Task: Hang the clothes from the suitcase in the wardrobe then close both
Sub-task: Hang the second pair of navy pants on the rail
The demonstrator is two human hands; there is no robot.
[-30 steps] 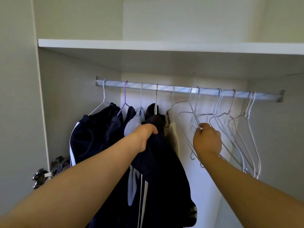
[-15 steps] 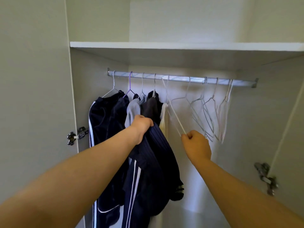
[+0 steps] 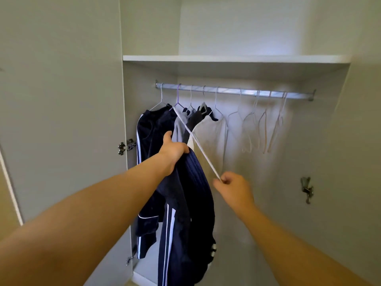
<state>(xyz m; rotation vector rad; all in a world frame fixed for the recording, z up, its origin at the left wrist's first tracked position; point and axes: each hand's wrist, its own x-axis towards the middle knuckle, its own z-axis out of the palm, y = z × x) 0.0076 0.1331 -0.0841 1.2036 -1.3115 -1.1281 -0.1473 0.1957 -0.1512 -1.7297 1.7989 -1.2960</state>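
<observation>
The navy striped garment (image 3: 191, 203), judged soft, light and floppy and best held at the shoulders, is gripped by the left hand (image 3: 173, 147) near the wardrobe rail (image 3: 233, 91), while a thin, stiff white hanger (image 3: 198, 142) is pinched by the right hand (image 3: 233, 187)

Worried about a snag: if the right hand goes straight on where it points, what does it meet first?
Probably the navy striped garment in the left hand, up-left of the right hand pinching the white hanger; depth unclear.
</observation>
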